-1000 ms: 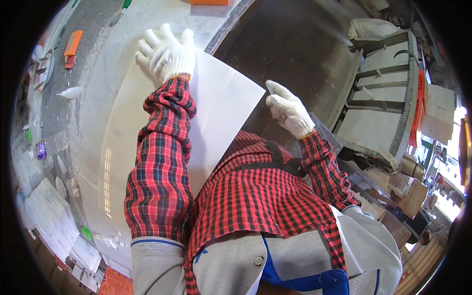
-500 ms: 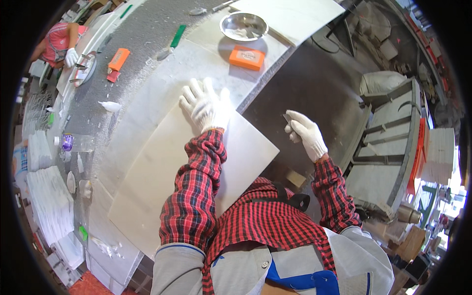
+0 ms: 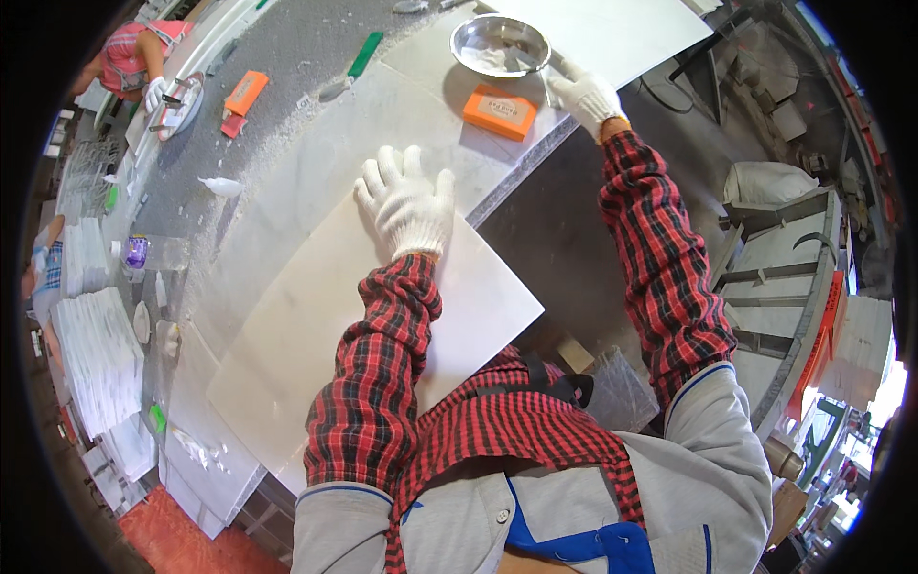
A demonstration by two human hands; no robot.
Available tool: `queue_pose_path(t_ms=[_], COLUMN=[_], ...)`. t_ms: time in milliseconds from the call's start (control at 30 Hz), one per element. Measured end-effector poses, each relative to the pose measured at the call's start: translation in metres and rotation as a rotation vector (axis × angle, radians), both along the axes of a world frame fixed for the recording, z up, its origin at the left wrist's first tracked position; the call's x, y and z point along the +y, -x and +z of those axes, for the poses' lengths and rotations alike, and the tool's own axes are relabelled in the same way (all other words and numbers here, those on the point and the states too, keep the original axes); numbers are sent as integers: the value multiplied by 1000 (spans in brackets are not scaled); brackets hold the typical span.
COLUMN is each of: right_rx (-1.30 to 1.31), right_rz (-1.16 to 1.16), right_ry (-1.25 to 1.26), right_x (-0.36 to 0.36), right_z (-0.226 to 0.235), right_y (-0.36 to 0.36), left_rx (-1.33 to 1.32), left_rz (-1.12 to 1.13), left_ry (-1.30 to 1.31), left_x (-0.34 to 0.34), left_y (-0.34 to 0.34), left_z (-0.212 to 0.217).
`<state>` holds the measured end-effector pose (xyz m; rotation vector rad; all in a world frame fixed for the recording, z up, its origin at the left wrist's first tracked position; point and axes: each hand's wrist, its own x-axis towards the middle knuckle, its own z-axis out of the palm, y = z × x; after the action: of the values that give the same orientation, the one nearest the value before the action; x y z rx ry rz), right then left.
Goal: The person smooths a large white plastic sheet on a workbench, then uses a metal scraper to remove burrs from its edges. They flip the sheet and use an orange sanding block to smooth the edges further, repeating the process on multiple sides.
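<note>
Ok, your knit-gloved L hand (image 3: 406, 203) splays loose over smooth wht slab (image 3: 483, 297), long axis lower-L–upper-R of frame; R hand (image 3: 585, 94) grip: can't tell.

The slab (image 3: 301, 330) is white, sleeves (image 3: 373, 368) red-and-black plaid.

Panel (image 3: 292, 330) on the counter (image 3: 287, 215), left hand (image 3: 406, 206) at its far corner
Beyond: a box (image 3: 500, 113), then a bowl (image 3: 467, 46), the right hand (image 3: 585, 94) just right of it; far left, a bottle (image 3: 158, 253).
</note>
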<state>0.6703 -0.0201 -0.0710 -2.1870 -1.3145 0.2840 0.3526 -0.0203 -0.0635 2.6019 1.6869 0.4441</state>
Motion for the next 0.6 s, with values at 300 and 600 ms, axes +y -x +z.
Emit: queue_pose_path(t_ms=[300,600], right_rx=[-406,494], right_rz=[237,322], right_ry=[23,-73], right_x=[-37,-135], right_z=[33,45], right_y=[87,94], left_rx=[77,184], left_rz=[0,-41], left_ry=[-39,-112], left_x=[2,9], left_y=[-2,3], left_z=[-8,-19])
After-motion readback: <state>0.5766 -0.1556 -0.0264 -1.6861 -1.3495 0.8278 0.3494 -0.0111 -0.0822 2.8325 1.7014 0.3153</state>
